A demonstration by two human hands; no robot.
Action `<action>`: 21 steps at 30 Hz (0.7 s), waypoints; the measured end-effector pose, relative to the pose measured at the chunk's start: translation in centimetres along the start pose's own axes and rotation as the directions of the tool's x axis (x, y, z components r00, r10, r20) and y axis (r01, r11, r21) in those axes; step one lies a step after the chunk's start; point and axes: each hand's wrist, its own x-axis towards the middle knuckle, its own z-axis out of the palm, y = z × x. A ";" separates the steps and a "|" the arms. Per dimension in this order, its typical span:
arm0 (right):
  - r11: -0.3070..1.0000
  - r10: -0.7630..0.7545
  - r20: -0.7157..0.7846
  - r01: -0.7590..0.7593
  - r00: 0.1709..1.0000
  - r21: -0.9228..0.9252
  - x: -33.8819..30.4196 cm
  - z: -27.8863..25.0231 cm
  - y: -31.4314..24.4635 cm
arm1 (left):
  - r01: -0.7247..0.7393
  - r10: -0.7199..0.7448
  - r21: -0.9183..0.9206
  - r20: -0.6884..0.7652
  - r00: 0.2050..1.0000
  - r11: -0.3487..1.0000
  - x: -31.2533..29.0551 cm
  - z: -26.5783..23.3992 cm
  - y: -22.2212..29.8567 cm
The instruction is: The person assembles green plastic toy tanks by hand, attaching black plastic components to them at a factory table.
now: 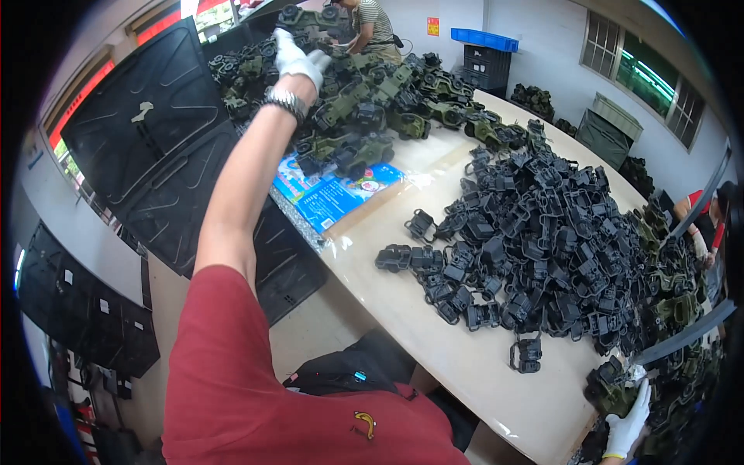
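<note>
My left hand (298,63), in a white glove, stretches far out over a heap of green toy military trucks (364,89) with its fingers apart. Just beyond its fingertips is another toy truck (308,17); I cannot make out whether they touch. At the lower right, my gloved right hand (626,425) has straight fingers and the thumb spread away. It lies against or right beside a green toy truck (611,387) at the table's edge. Between the hands, black plastic toy frames (542,240) form a big pile, with a few loose ones at its near side.
A blue printed sheet (329,203) lies on the pale table (387,306) under the truck heap's edge. Large black crates (155,132) stand at left. One person (376,27) is at the far end, another (709,225) at right. More green trucks (678,310) fill the right side.
</note>
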 end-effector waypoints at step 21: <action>0.533 0.098 0.076 -0.117 0.992 0.838 0.2 -1.6 -13.9 | 0.230 -0.560 0.608 0.792 -0.242 0.760 -44.5 -4.8 -17.6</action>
